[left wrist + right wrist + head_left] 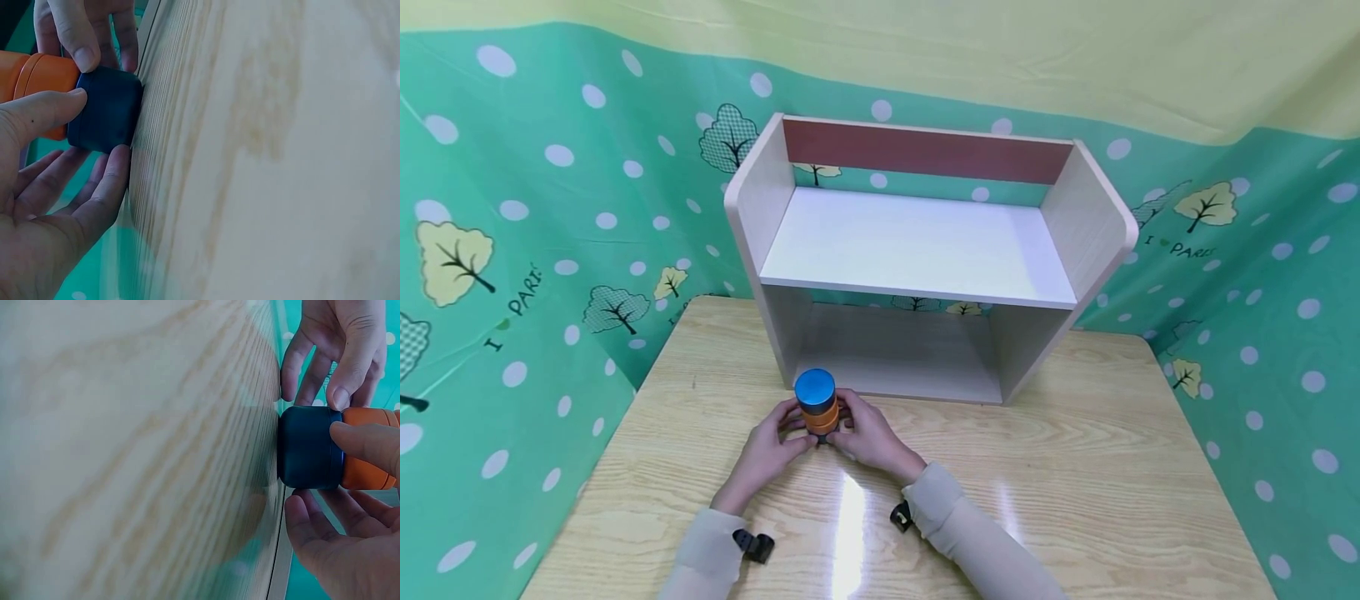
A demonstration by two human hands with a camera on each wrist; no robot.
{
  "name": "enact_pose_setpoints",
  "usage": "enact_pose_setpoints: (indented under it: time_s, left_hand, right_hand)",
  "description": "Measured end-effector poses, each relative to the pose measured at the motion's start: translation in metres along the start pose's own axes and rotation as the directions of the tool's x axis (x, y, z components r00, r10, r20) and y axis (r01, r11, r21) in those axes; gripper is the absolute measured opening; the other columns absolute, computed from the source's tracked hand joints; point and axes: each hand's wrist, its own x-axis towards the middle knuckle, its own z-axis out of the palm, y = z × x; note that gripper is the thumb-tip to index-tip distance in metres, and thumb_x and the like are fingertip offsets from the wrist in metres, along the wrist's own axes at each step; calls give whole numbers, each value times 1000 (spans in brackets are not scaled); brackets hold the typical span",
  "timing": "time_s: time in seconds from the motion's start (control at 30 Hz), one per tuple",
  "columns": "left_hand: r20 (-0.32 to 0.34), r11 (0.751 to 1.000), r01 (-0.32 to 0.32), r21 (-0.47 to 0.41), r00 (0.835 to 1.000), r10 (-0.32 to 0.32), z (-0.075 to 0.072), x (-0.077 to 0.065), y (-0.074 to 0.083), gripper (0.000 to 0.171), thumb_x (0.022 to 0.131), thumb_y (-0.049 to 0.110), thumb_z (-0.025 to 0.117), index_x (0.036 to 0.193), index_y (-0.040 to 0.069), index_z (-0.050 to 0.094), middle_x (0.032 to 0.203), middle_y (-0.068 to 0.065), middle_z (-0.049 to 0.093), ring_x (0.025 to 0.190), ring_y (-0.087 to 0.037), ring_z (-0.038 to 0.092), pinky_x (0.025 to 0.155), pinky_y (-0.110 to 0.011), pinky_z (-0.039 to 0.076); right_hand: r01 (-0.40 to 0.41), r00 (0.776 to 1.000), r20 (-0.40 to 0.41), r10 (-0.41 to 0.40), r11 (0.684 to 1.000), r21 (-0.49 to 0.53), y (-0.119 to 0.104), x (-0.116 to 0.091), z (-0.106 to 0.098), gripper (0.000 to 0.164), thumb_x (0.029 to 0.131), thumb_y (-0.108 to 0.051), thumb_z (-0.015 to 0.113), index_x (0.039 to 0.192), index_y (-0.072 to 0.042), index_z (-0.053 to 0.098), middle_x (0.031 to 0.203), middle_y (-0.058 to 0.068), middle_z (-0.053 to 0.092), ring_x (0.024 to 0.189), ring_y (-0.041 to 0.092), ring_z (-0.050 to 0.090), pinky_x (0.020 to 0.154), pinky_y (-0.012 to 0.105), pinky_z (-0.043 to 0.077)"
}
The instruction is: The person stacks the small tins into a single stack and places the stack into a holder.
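An upright round container [817, 404] with a blue top, an orange ringed body and a dark base stands on the table just in front of the shelf's left side. My left hand [768, 445] grips it low down from the left, and my right hand [869, 435] grips it from the right. In the left wrist view the left thumb [59, 111] presses where the orange body meets the dark base [106, 109]. The right wrist view has the right thumb [362, 440] on that same seam, with the fingers curled around the far side.
A whitish two-tier shelf [917, 242] with a reddish back strip stands at the rear of the wooden table [1120, 467]. A green and cream printed curtain [535, 208] hangs behind and along both sides. Small black cameras [752, 546] are worn at the wrists.
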Motion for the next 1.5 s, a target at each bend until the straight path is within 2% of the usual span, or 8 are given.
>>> enact_pose_setpoints:
  time_s: [0.4, 0.6, 0.73, 1.27, 1.5]
  left_hand:
    - [-1, 1000, -20, -15, 1000, 20, 0, -2, 2, 64, 89, 10, 77, 145, 5, 46, 137, -18, 57, 123, -33, 57, 99, -43, 53]
    - [10, 999, -5, -54, 1000, 6, 1, -2, 0, 65, 90, 7, 75, 147, 3, 44, 140, -21, 53, 126, -35, 54, 97, -33, 53]
    - [11, 998, 9, -68, 1000, -8, 3, -2, 1, 67, 90, 5, 75, 148, 2, 41, 142, -23, 50, 128, -36, 52, 97, -32, 53]
    - [21, 996, -48, -76, 999, 49, 7, -4, 8, 65, 89, 6, 76, 146, 7, 46, 138, -20, 56, 120, -35, 59, 92, -30, 56]
    - [42, 993, -53, -108, 997, 57, 13, -4, 12, 63, 88, 3, 76, 145, 6, 47, 138, -21, 55, 121, -35, 58, 93, -30, 55]
  right_hand:
    - [-10, 1000, -5, 10, 1000, -10, -1, 0, 0, 65, 89, -7, 76, 145, -13, 45, 130, 3, 59, 115, 13, 57, 94, 28, 53]
    - [-3, 1000, -7, 3, 1000, -15, -1, -1, 0, 64, 89, -7, 77, 145, -12, 45, 130, 3, 60, 115, 13, 58, 94, 28, 53]
    - [-1, 1000, -14, 0, 1000, -11, -1, -1, 0, 64, 88, -6, 77, 144, -11, 45, 130, 5, 60, 115, 14, 58, 94, 28, 53]
    - [-17, 1000, -20, 18, 997, 73, 1, -9, -4, 67, 88, -2, 76, 146, -12, 43, 129, 5, 59, 108, 11, 62, 90, 27, 55]
    - [-13, 999, -27, 16, 993, 121, 0, -18, -9, 67, 88, 1, 73, 147, -12, 43, 130, 6, 58, 111, 15, 62, 91, 26, 55]
